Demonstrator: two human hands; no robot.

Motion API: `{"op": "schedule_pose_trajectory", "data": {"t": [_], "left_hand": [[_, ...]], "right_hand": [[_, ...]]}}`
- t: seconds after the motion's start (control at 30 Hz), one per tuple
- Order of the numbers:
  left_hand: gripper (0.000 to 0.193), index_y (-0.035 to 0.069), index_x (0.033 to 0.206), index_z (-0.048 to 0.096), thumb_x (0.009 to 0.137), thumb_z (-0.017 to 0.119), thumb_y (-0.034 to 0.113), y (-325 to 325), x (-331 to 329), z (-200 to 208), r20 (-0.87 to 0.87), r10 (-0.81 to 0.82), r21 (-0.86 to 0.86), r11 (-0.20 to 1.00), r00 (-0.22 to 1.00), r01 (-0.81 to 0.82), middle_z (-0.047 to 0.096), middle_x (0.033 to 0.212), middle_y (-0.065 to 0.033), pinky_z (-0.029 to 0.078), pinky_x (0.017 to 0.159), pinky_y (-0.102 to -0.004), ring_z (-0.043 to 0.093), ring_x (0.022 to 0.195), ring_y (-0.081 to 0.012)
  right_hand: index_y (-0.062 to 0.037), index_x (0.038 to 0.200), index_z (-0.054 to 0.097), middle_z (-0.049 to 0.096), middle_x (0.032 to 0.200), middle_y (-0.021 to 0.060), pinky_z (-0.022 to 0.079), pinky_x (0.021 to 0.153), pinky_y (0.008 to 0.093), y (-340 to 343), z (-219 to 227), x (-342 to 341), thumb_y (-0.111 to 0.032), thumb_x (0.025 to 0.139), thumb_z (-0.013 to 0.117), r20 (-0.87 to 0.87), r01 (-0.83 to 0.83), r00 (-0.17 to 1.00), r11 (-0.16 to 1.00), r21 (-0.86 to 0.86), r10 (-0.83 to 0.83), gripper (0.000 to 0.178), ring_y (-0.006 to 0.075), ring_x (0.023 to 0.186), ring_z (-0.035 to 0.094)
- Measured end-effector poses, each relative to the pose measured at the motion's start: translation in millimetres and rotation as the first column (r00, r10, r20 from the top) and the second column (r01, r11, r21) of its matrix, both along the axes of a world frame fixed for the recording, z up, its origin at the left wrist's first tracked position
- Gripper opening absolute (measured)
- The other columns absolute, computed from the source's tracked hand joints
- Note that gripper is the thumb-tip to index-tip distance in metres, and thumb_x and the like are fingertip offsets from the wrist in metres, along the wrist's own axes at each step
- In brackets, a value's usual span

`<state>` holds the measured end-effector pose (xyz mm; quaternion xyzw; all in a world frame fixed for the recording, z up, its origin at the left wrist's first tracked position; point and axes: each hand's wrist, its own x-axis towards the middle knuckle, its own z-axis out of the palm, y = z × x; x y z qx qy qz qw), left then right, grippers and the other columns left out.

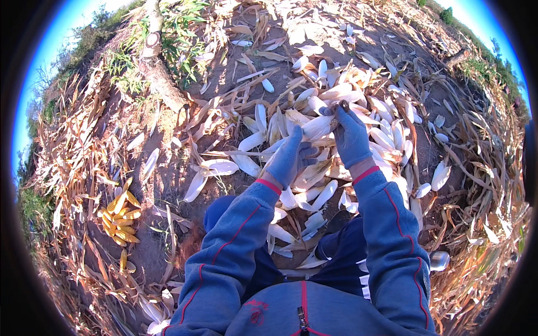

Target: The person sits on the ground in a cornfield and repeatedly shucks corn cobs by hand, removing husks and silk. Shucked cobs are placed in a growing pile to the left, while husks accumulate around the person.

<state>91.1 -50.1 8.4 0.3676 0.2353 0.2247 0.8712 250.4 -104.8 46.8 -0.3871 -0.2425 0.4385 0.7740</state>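
The step in hand looks like opening the pale husk-wrapped ear (318, 127), which is between the gloved hands above a heap of pale husks (386, 109) on the ground; the right hand (352, 140) grasps its far end, while the left hand (288, 159) is half curled at its near end, and whether that one grips or merely touches cannot be told. The next move seems to call for a steady right-hand hold and a firm left-hand pinch on the husk leaves, with the bare yellow cobs (119, 219) piled well apart to the left
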Motion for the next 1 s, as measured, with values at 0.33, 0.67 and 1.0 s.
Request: {"op": "schedule_pose_trajectory", "data": {"t": [0.33, 0.67, 1.0], "left_hand": [[0.07, 0.005, 0.132, 0.038, 0.088, 0.045, 0.059, -1.8, -11.6, 9.1, 0.065, 0.048, 0.1, 0.994, 0.997, -0.054, 0.048, 0.122, -0.012, 0.045, 0.088, -0.0375, 0.051, 0.108, -0.0207], [0.07, 0.003, 0.131, 0.042, 0.07, 0.075, 0.015, 16.1, -9.9, -11.8, -0.308, 0.064, 0.556, 0.822, 0.949, 0.125, 0.055, 0.114, -0.0089, 0.046, 0.084, -0.0261, 0.054, 0.102, -0.0139], [0.061, 0.003, 0.121, 0.052, 0.069, 0.076, 0.023, 13.0, -11.5, -3.6, -0.465, 0.143, 0.757, 0.576, 0.874, 0.309, 0.061, 0.107, -0.0103, 0.045, 0.085, -0.0303, 0.058, 0.095, -0.0172]], "right_hand": [[0.0003, 0.106, 0.061, 0.063, 0.094, 0.0043, 0.049, 0.073, 0.0236, -3.8, -1.4, -16.6, -0.017, 0.089, 0.059, 0.048, -0.052, 0.997, 0.984, -0.173, 0.061, 0.024, 0.012, 0.081, 0.06], [0.0002, 0.107, 0.059, 0.063, 0.096, 0.0062, 0.051, 0.072, 0.0243, -10.0, 6.5, -19.9, -0.017, 0.088, 0.061, -0.085, -0.055, 0.995, 0.989, -0.136, 0.044, 0.025, 0.0142, 0.08, 0.062], [0.0001, 0.103, 0.058, 0.063, 0.091, 0.0095, 0.053, 0.07, 0.0297, -20.3, 26.8, 45.8, -0.018, 0.091, 0.055, 0.031, 0.321, 0.947, 0.941, -0.106, -0.32, 0.022, 0.0185, 0.078, 0.062]]}}
